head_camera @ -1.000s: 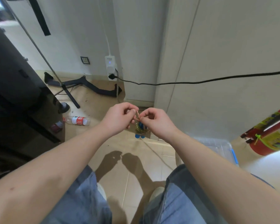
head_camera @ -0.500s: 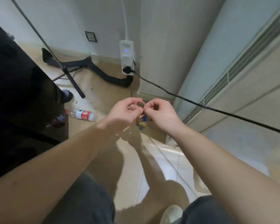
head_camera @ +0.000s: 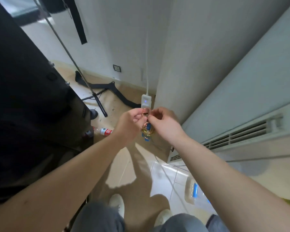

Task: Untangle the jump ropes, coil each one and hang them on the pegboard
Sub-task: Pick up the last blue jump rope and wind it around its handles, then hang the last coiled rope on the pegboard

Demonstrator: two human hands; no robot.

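A coiled jump rope (head_camera: 147,131), yellowish with blue handles, hangs as a small bundle between my two hands at chest height. My left hand (head_camera: 130,123) pinches its top loop from the left with curled fingers. From the right, my right hand (head_camera: 164,123) pinches the same loop, fingertips almost touching the left ones. The coil's upper part is hidden behind my fingers. No pegboard shows in the head view.
A white power strip (head_camera: 146,102) hangs on the wall just behind my hands. A plastic bottle (head_camera: 104,131) lies on the floor beside a large black object (head_camera: 23,114). A black stand (head_camera: 97,91) and a vented white unit (head_camera: 241,134) flank me. A clear bin (head_camera: 193,190) is by my right leg.
The camera tilted and turned, so the wall vent and power strip shifted in view. Both hands kept pinching the coil's top loop close together; the coil still hangs below them.
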